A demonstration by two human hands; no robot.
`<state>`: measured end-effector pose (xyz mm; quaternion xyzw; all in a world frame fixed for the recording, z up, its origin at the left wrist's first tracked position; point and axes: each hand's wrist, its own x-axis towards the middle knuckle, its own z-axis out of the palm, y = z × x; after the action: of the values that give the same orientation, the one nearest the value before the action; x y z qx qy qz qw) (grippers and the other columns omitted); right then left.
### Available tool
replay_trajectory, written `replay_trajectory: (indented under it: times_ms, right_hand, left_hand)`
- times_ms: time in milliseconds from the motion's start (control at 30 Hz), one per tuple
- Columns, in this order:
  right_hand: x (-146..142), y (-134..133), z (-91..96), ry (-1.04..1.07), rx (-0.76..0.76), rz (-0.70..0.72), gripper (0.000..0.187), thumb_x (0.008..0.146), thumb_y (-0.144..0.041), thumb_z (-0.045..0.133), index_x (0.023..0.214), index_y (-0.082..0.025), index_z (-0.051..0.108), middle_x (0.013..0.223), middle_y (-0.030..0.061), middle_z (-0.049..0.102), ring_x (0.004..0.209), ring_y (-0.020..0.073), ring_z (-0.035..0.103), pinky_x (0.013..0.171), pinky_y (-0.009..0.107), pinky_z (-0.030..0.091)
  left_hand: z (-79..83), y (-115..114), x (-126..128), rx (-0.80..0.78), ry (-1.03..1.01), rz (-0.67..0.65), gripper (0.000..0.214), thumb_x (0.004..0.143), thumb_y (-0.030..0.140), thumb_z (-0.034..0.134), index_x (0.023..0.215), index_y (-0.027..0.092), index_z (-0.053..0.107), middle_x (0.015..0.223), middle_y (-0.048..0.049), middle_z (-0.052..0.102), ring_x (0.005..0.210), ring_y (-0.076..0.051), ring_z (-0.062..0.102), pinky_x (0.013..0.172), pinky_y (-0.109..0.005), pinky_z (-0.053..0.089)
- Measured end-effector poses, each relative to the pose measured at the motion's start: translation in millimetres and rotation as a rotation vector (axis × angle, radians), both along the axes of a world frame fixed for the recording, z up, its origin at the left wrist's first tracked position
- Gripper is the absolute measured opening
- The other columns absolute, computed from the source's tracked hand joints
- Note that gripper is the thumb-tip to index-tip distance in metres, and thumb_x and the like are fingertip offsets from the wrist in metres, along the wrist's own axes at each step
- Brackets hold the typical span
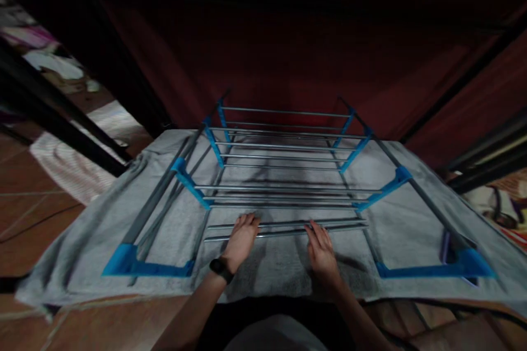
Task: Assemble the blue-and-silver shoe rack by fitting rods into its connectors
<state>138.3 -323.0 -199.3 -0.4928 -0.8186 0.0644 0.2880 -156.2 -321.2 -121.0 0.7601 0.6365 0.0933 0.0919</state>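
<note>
Two loose metal rods [284,233] lie crosswise on the grey cloth, close to me. My left hand [242,236], with a dark watch on its wrist, has its fingers closed over the left part of the rods. Over their right part, my right hand [321,247] curls its fingers; its grip is partly hidden. Just beyond stands a rack frame [152,208] of grey tubes with blue plastic brackets [191,181]. Several metal crossbars [288,189] span between its brackets. The nearest blue brackets, left [152,269] and right [436,271], have no crossbar between them.
Grey cloth [94,263] covers the surface under the rack. A dark red panel [280,66] rises behind it. Dark posts [57,104] stand at the left. A flat purple-edged object [447,247] lies beneath the right tube. Tiled floor [24,214] and a striped cloth [78,159] show at left.
</note>
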Motion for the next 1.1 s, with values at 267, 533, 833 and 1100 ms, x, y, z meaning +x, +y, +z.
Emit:
replay_trajectory:
  times_ms: [267, 533, 833, 1100]
  right_hand:
    - [2.5, -3.7, -8.1, 0.066, 0.029, -0.045, 0.054, 0.094, -0.017, 0.038, 0.146, -0.029, 0.048, 0.154, 0.0071, 0.043, 0.142, 0.0296, 0.040, 0.115, 0.061, 0.036]
    - [8.1, -3.9, -0.2, 0.255, 0.042, -0.193, 0.041, 0.097, -0.027, 0.040, 0.136, -0.022, 0.053, 0.136, 0.0154, 0.049, 0.131, 0.0309, 0.047, 0.106, 0.059, 0.042]
    - [17.5, -2.5, 12.6, 0.623, -0.045, -0.328, 0.033, 0.095, -0.033, 0.046, 0.125, -0.021, 0.054, 0.132, 0.0143, 0.049, 0.126, 0.0286, 0.047, 0.104, 0.053, 0.044]
    - [16.9, 4.8, 73.4, 0.900, -0.134, -0.399, 0.042, 0.091, -0.042, 0.056, 0.129, -0.025, 0.051, 0.141, 0.0106, 0.047, 0.121, 0.0228, 0.054, 0.108, 0.046, 0.041]
  left_hand:
    - [-0.1, -12.6, 6.2, 0.046, 0.004, 0.023, 0.034, 0.094, 0.006, 0.032, 0.111, 0.016, 0.060, 0.112, -0.0119, 0.063, 0.102, -0.025, 0.057, 0.097, -0.042, 0.044]
    - [8.3, -34.2, -9.8, 0.133, -0.027, 0.060, 0.032, 0.100, 0.016, 0.036, 0.121, 0.018, 0.060, 0.110, -0.0101, 0.063, 0.104, -0.026, 0.056, 0.095, -0.044, 0.043]
    - [33.3, -51.7, -19.8, 0.233, 0.004, 0.067, 0.030, 0.102, 0.028, 0.041, 0.119, 0.024, 0.065, 0.101, -0.0064, 0.063, 0.094, -0.023, 0.056, 0.089, -0.041, 0.043]
    - [52.0, -58.3, -45.0, 0.430, 0.022, 0.056, 0.024, 0.101, 0.029, 0.047, 0.115, 0.021, 0.065, 0.097, -0.0053, 0.066, 0.092, -0.024, 0.059, 0.086, -0.039, 0.040]
